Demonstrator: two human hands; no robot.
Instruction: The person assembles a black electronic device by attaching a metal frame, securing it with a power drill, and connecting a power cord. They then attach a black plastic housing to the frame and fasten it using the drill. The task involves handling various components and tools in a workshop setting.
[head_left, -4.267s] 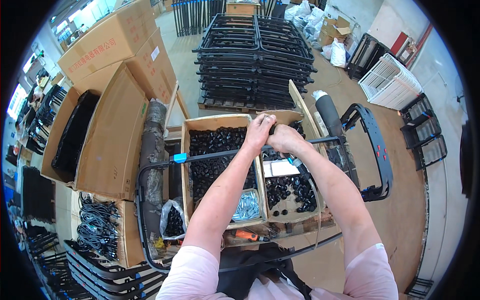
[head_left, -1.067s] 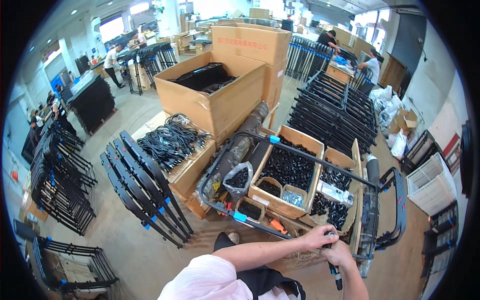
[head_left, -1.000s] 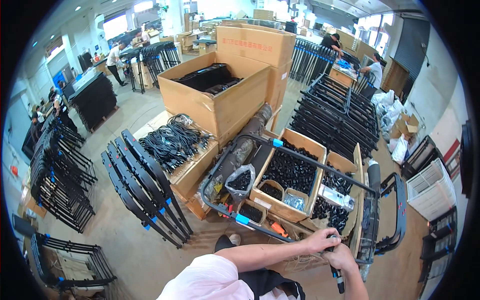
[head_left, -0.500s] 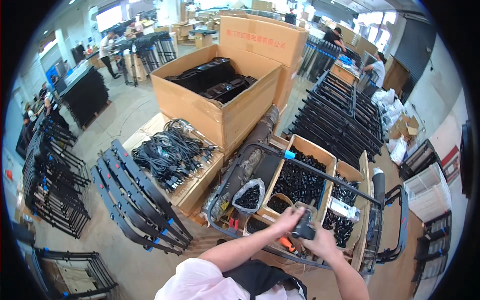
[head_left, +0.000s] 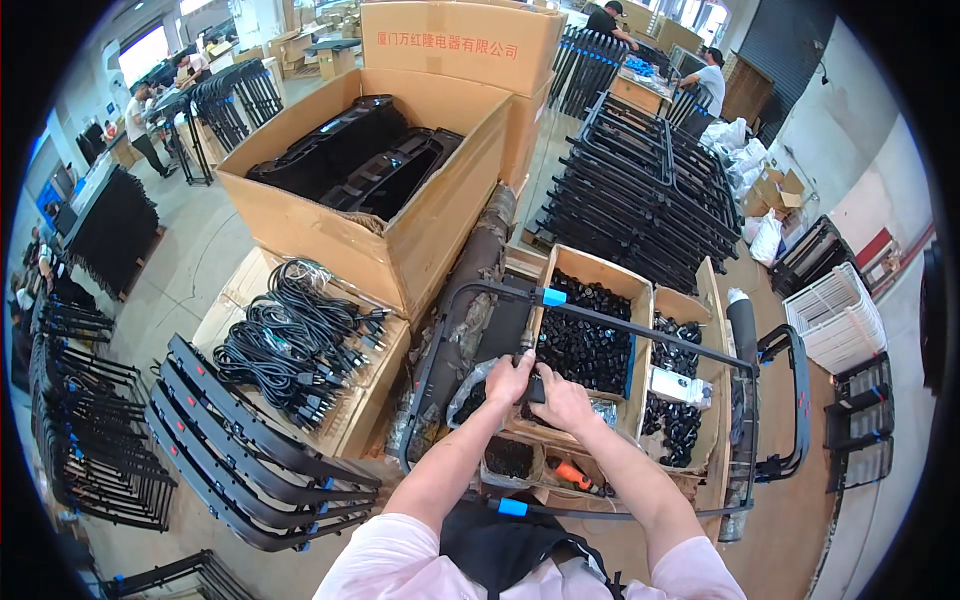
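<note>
A black metal frame [head_left: 655, 344] with rounded corners lies across the bins in front of me. Over the left part of its opening, my left hand [head_left: 508, 382] and my right hand [head_left: 563, 403] are close together. My right hand is closed around a black hand-held tool [head_left: 537, 388], whose exact kind I cannot make out. The fingers of my left hand pinch near its narrow front end, partly hiding it. A blue tab [head_left: 554, 297] sits on the frame's far side, and another blue tab [head_left: 512, 507] on its near side.
Wooden bins hold black knob-like parts [head_left: 588, 338]. An orange-handled tool [head_left: 573, 474] lies nearby. Coiled black cables [head_left: 295, 345] lie on a carton at left. Behind stands a large cardboard box [head_left: 440, 240] of black plastic panels. Black frames [head_left: 645, 190] are stacked at right; curved frames [head_left: 240, 450] stand at left.
Both hands have moved left and farther from me, over the frame's left part, with the black tool. My view has shifted, so the surroundings sit more to the left.
</note>
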